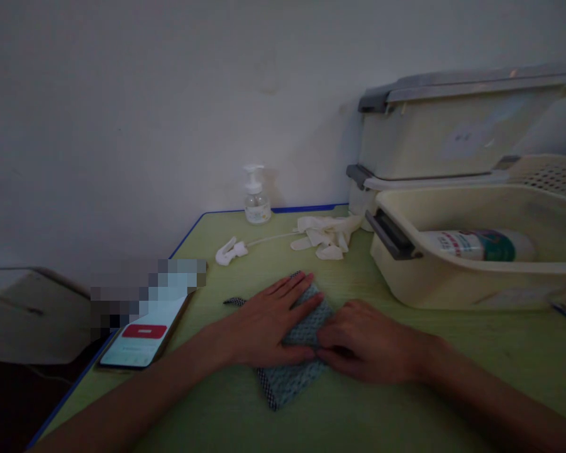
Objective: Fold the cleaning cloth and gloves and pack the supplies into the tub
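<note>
A folded grey-blue waffle cloth (293, 376) with a checked edge lies on the green table (405, 409) in front of me. My left hand (271, 321) rests flat on its left part, fingers stretched out toward the far corner. My right hand (368, 340) lies on the cloth's right edge with its fingers curled and pressed down on the fabric. Both forearms reach in from the near edge.
A phone (144, 333) with a lit screen lies at the table's left edge. A pump bottle (256, 196), a white spray nozzle (231, 251) and pale gloves (327, 236) sit at the back. A cream basket (457, 283) holding a bottle (476, 244) stands right, lidded bins behind.
</note>
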